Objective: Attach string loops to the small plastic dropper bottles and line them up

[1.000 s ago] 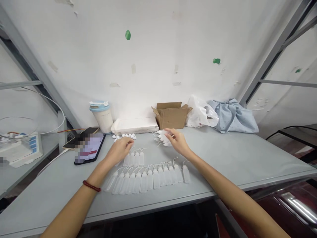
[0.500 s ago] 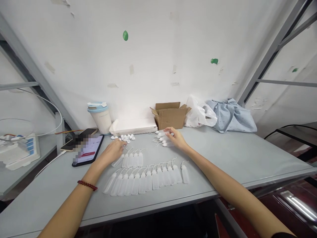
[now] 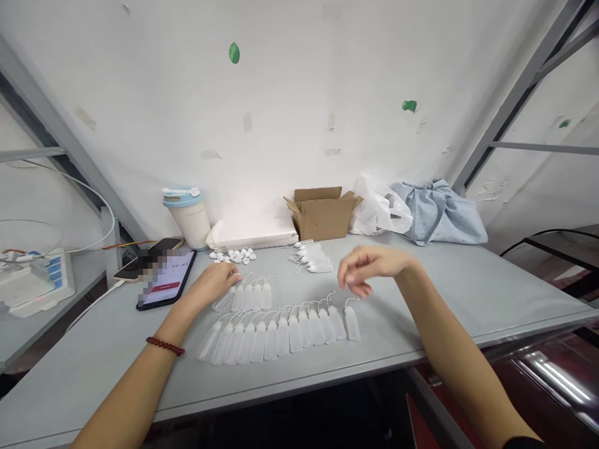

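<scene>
My left hand rests on the grey table, fingers closed around the top of a small clear plastic bottle. That bottle lies at the left end of a short row of bottles. A longer row of the same bottles lies nearer to me. My right hand hovers above the table with fingers loosely apart and nothing in them. It is to the right of a small pile of bottles. Several white caps lie behind my left hand.
An open cardboard box, a stack of white sheets, a lidded cup, a white plastic bag and a blue cloth bundle line the wall. A tablet and a phone lie left.
My right hand has let go of the bottle pile and lifted away to the right. My left hand has brought a bottle down to the left end of the short row.
</scene>
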A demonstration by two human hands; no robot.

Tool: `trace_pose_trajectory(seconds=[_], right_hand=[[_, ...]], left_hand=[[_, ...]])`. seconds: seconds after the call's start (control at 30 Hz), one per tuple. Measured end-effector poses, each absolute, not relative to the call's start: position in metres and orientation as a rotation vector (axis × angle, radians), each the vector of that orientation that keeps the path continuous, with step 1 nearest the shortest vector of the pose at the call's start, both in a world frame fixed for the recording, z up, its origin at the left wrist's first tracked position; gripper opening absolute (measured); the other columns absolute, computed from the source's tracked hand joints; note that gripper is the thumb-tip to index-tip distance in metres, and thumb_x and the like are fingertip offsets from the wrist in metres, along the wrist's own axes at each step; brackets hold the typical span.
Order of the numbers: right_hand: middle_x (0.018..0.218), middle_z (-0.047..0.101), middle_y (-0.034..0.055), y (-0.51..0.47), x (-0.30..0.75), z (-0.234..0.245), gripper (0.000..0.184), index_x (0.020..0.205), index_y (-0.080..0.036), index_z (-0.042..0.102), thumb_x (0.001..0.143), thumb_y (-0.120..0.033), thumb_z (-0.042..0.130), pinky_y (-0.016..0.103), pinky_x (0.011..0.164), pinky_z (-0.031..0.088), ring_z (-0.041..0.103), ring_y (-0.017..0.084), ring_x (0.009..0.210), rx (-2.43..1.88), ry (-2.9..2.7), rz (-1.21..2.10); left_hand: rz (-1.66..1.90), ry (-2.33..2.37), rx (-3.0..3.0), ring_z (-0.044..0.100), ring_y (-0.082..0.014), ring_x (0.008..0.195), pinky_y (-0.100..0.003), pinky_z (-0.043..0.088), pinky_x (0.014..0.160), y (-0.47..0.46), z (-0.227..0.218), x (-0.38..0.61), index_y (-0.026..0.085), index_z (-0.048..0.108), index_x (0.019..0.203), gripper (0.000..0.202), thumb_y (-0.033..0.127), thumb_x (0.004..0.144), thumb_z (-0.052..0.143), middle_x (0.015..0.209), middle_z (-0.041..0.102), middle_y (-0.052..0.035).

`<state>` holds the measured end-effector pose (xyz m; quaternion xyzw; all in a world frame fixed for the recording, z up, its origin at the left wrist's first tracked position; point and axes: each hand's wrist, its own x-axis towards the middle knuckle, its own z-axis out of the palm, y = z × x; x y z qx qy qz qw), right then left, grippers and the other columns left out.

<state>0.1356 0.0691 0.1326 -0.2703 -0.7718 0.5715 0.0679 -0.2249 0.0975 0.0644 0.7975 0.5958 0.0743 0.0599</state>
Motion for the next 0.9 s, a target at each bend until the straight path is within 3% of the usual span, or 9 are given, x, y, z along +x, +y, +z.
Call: trace_pose_trajectory(seconds=[0.1, 0.37, 0.6, 0.9], right_hand=[[0.074, 0.069, 0.0047, 0.071, 0.137, 0.131, 0.041, 0.106, -0.011, 0.063, 0.081, -0.042, 0.059, 0.018, 0.044, 0.04, 0.059, 0.009, 0.051, -0.833, -2.64, 2.063], [0.069, 0.072, 0.0028, 0.083, 0.129, 0.115, 0.045, 0.105, -0.011, 0.065, 0.078, -0.047, 0.059, 0.016, 0.035, 0.035, 0.056, 0.007, 0.038, -1.058, -2.675, 2.157], [0.067, 0.071, 0.002, 0.085, 0.127, 0.107, 0.046, 0.103, -0.012, 0.066, 0.074, -0.048, 0.062, 0.017, 0.034, 0.036, 0.053, 0.007, 0.034, -1.114, -2.672, 2.154], [0.061, 0.067, 0.0012, 0.069, 0.115, 0.108, 0.036, 0.091, -0.014, 0.068, 0.076, -0.046, 0.058, 0.018, 0.042, 0.036, 0.062, 0.011, 0.047, -1.409, -2.779, 1.91]], left_hand=[[0.249, 1.832, 2.381, 0.06, -0.0229, 0.071, -0.027, 0.035, 0.059, 0.098, 0.064, -0.226, 0.018, 0.056, 0.069, 0.024, 0.037, 0.078, 0.044, 0.071, 0.066, -0.0064], [0.262, 1.831, 2.356, 0.058, -0.0214, 0.066, -0.027, 0.034, 0.055, 0.099, 0.062, -0.227, 0.019, 0.056, 0.067, 0.026, 0.041, 0.077, 0.046, 0.066, 0.065, -0.0047], [0.277, 1.832, 2.345, 0.058, -0.0213, 0.066, -0.027, 0.034, 0.055, 0.099, 0.062, -0.227, 0.019, 0.056, 0.067, 0.027, 0.043, 0.076, 0.047, 0.066, 0.065, -0.0044], [0.262, 1.853, 2.328, 0.059, -0.022, 0.069, -0.027, 0.035, 0.056, 0.096, 0.064, -0.225, 0.019, 0.058, 0.071, 0.025, 0.041, 0.078, 0.046, 0.07, 0.066, -0.0057]])
